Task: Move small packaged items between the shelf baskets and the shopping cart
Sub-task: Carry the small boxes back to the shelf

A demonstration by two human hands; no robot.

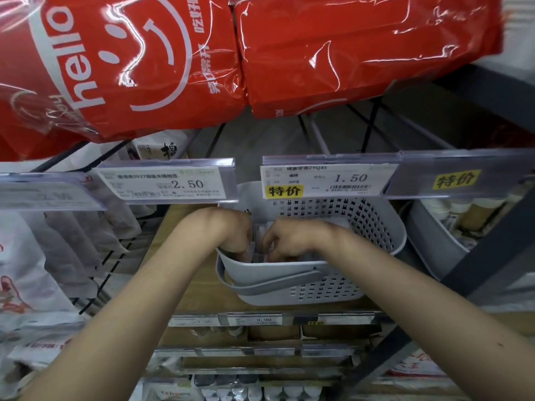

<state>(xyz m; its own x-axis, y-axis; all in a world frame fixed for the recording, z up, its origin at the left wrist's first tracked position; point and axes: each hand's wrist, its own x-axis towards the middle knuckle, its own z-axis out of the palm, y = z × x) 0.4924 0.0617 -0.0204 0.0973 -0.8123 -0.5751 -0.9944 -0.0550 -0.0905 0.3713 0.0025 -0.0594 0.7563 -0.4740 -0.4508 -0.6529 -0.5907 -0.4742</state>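
Small clear packaged items (pixel 256 250) lie inside the grey perforated basket (pixel 376 227), at its near left part, between the two hands; blur prevents reading their labels or count. The basket stands on a wooden shelf (pixel 185 227), its grey handle (pixel 278 282) folded down across the near wall.

Left hand (pixel 236 233): reaches into the basket over its left rim, fingers curled downward against the clear packs. Whether it actually grips one cannot be told, as the fingertips are hidden below the rim.

Right hand (pixel 285 241): inside the basket, just beside the left hand, fingers curled onto the same packs. A firm grasp cannot be confirmed either; motion blur obscures the fingertips.

Above the basket, a price tag reading 1.50 (pixel 327 180) with a yellow sticker sits in a clear rail. To its left, a price tag reading 2.50 (pixel 163 183). Further right, a second yellow sticker (pixel 456 179) on the rail, and below it a second grey basket (pixel 431 244) holding goods too unclear to identify.

Large red bags (pixel 130 62) printed "hello" rest on the shelf above. White bagged goods (pixel 31 270) hang at the left. Lower shelves (pixel 260 354) at the near edge carry further price rails and small packs.
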